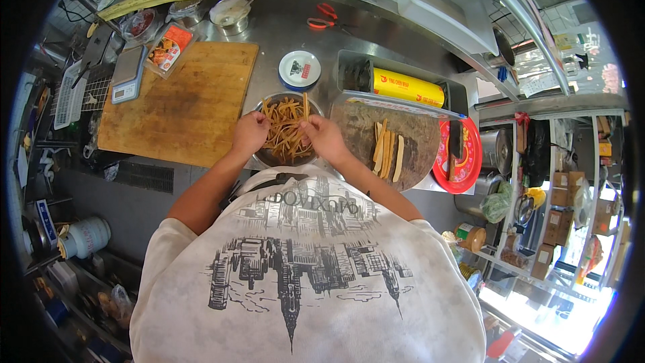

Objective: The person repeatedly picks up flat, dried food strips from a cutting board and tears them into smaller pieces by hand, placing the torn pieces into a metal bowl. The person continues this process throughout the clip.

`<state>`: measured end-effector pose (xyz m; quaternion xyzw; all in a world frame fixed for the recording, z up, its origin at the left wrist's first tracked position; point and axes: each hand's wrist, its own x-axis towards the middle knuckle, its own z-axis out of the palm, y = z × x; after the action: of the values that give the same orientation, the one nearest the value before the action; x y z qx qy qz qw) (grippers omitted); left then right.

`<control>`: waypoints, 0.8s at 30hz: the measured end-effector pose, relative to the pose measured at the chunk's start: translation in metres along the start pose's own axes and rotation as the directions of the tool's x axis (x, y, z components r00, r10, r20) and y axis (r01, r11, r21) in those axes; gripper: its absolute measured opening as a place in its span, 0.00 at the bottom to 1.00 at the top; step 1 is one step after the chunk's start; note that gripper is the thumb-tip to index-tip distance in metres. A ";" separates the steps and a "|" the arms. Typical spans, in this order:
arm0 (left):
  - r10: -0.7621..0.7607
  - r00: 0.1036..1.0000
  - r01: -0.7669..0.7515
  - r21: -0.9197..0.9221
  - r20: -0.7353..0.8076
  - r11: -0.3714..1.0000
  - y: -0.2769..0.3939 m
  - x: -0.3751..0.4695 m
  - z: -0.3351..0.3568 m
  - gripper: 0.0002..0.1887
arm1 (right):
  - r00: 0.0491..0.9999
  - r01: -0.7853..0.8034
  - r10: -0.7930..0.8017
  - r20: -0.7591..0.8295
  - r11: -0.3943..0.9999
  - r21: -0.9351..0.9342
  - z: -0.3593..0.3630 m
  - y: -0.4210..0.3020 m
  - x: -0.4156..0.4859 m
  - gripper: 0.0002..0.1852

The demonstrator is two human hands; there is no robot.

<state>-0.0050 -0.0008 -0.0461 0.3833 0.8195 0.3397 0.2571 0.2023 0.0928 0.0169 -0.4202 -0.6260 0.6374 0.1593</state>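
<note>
Before me stands a metal bowl (264, 157) filled with long, thin brown food strips (287, 133), perhaps cut tofu skin. My left hand (250, 132) is at the bowl's left side, thumb and finger pinched on the strips. From the other side my right hand (324, 136) reaches over the rim and grips a few strips, one standing up above its fingers. Several wider tan strips (387, 151) lie side by side on a round wooden chopping block (350, 116) to the right. A cleaver (455, 143) rests across a red patterned tray (476, 161) beyond the block.
Left of the bowl is a wooden cutting board (201, 106), with a digital scale (127, 75) and a food packet (170, 49) at its far corner. Behind the bowl stand a small white-topped round container (300, 70) and red-handled scissors (322, 21). A yellow wrap box (408, 87) sits in a grey bin.
</note>
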 end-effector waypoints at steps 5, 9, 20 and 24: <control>0.185 0.982 -0.172 0.207 -0.044 0.963 0.023 -0.015 -0.006 0.15 | 1.000 -0.011 0.010 -0.011 0.989 -0.148 -0.006 -0.014 -0.006 0.12; 0.324 0.945 -0.320 -0.274 -0.033 0.907 0.044 -0.022 0.006 0.14 | 0.990 0.139 -0.125 0.063 0.934 -0.330 -0.003 -0.012 -0.004 0.13; 0.085 0.963 0.033 -0.422 0.257 0.906 0.029 -0.017 0.004 0.10 | 0.994 -0.074 0.067 0.082 0.994 0.084 0.004 0.025 0.006 0.15; -0.135 0.967 0.225 -0.474 0.216 0.851 0.001 -0.002 -0.009 0.13 | 0.982 -0.182 0.185 -0.025 0.978 0.100 -0.011 0.039 0.004 0.16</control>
<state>-0.0096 -0.0054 -0.0396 0.2542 0.7119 0.4775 0.4480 0.2208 0.0965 -0.0194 -0.4785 -0.5499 0.6720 0.1308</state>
